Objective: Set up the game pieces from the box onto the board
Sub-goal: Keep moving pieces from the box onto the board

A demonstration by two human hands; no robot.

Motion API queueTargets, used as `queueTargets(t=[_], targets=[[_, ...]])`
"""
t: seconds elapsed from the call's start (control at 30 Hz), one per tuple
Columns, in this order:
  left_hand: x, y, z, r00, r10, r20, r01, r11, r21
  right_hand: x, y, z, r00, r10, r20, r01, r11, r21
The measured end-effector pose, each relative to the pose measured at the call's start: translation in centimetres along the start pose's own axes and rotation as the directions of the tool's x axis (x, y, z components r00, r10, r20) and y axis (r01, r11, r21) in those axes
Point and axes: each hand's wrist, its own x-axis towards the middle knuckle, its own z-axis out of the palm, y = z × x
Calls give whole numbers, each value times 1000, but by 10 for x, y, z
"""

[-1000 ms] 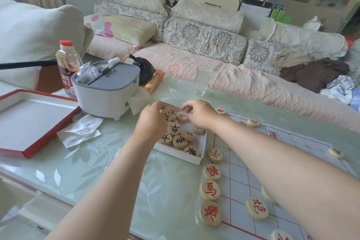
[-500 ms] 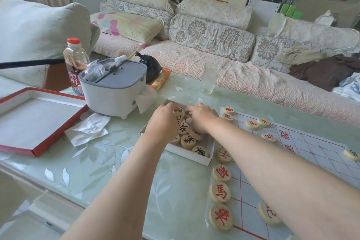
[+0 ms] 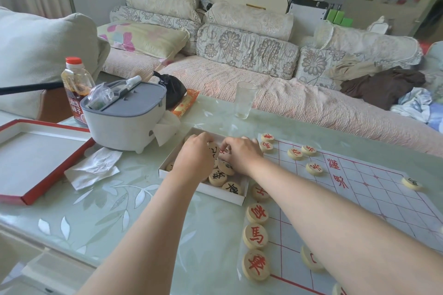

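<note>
Both hands in the white box [image 3: 217, 191]. Left hand [image 3: 194, 159] pinches a black-marked piece [image 3: 214, 149]; right hand [image 3: 242, 154] curled over pieces [image 3: 217, 177], grip unclear.

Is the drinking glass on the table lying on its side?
No, the glass stands upright, with its open rim facing up.

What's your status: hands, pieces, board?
Left hand grips a piece in the box; right hand among black pieces there, grip unclear. Red pieces on the board. Nothing in the way.
</note>
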Motion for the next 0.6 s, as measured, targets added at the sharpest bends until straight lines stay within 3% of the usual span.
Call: queueTargets(t=[0.33,0.6], targets=[[0,10,7,1000,3,4,-3,1000,-26,-28,59,-37,981,150,-122,-110,951,289],[-8,38,19,997,-34,65,42,992,-119,-93,94,-40,994,99,34,-105,937,333]])
